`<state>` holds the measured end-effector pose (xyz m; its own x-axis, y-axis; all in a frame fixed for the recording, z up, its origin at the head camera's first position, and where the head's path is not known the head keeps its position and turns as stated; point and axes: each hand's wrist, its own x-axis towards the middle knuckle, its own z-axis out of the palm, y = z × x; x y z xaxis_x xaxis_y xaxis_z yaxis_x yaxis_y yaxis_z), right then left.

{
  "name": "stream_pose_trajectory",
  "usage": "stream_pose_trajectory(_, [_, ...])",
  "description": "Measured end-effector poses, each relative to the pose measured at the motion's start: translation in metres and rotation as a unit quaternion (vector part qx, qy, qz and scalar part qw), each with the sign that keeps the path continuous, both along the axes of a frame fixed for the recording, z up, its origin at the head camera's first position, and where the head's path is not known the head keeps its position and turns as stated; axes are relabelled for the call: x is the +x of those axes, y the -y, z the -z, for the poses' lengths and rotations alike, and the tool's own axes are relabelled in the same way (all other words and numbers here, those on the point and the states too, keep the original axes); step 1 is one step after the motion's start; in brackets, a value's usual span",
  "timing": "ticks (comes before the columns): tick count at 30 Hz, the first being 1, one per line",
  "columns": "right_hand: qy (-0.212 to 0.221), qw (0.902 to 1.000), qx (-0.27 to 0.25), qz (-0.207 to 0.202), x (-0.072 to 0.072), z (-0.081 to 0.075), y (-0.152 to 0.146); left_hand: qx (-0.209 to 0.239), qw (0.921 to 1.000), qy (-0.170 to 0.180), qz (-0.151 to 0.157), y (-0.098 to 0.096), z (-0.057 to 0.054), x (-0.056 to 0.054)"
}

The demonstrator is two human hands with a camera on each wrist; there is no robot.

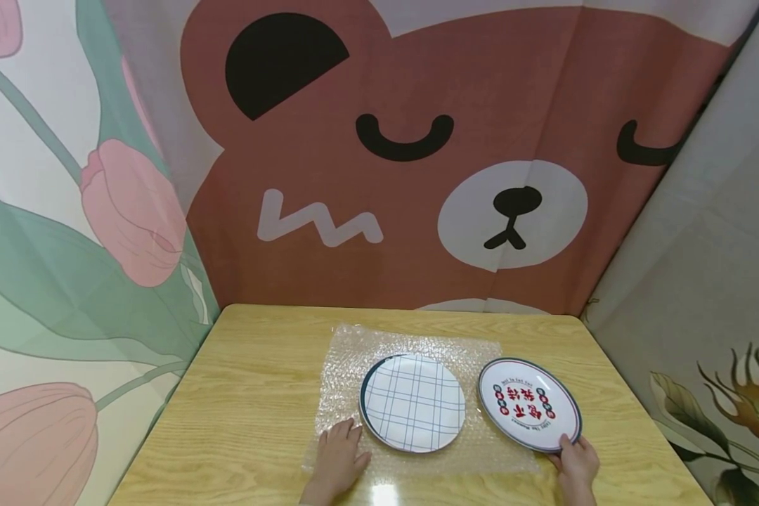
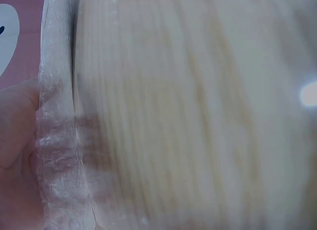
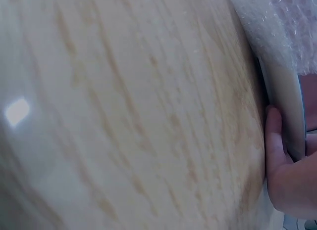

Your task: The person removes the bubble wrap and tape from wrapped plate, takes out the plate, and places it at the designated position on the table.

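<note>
Right of the round blue-checked white plate (image 1: 412,403), your right hand (image 1: 577,462) pinches the rounded red-lettered white plate (image 1: 530,404), seemingly positioning it, next needing steadiness; your left hand (image 1: 339,457), fingers loosely spread, touches clear bubble wrap (image 1: 348,358).

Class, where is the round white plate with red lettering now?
In the head view, the red-lettered plate is right of the round white blue-checked plate, its near edge held by the right hand.
</note>
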<state>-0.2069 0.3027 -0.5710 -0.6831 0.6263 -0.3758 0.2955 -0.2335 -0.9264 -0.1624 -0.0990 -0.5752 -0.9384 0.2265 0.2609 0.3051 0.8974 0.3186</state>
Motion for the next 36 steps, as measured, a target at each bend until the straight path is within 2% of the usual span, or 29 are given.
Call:
stream_pose_trajectory(7, [-0.008, 0.9999, -0.001, -0.01, 0.0021, -0.0019, -0.0007, 0.004, 0.9999, 0.01, -0.003, -0.0002, 0.0011, -0.0006])
stream_pose_trajectory(11, [-0.006, 0.9998, 0.018, -0.01, 0.0032, -0.0028, -0.0006, 0.006, 0.9999, 0.008, -0.002, -0.0002, 0.0008, -0.0004])
stream_pose_trajectory(19, [0.036, 0.9975, 0.061, 0.0, 0.0024, -0.0044, -0.001, 0.005, 1.0, -0.004, 0.002, -0.0002, 0.0009, 0.0])
stream_pose_trajectory(28, [0.023, 0.9972, 0.071, -0.007, 0.0054, -0.0049, -0.0015, 0.0, 1.0, 0.004, 0.0, -0.0005, -0.0031, 0.001])
stream_pose_trajectory(36, [0.028, 0.997, 0.071, -0.013, 0.0057, -0.0037, -0.0021, 0.002, 1.0, 0.0, 0.0, -0.0006, -0.0013, 0.0006])
